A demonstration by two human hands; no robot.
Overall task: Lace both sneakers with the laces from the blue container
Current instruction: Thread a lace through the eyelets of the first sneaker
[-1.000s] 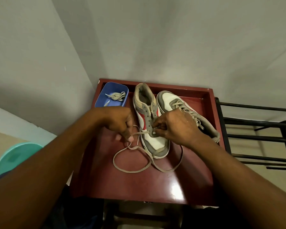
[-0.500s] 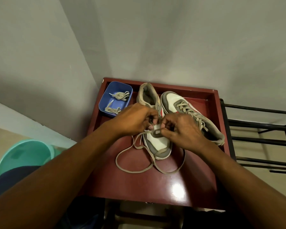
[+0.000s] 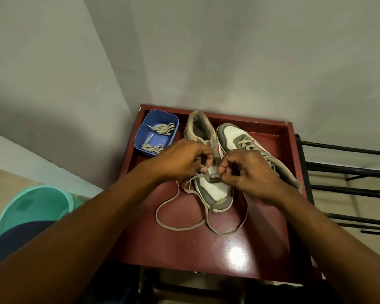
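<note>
Unlaced sneaker (image 3: 215, 189), toe nearest for eyelet access: lace (image 3: 178, 227) pinched in curled left hand (image 3: 180, 159) and right hand (image 3: 250, 172), apparently threading lowest eyelets.

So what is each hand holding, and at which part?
Left hand and right hand each pinch the beige lace close to the left sneaker's eyelets.

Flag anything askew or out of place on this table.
Nothing damaged or spilled. The part-laced sneaker points its toe toward the person, the laced sneaker away. The lace sprawls in loops over the table.
</note>
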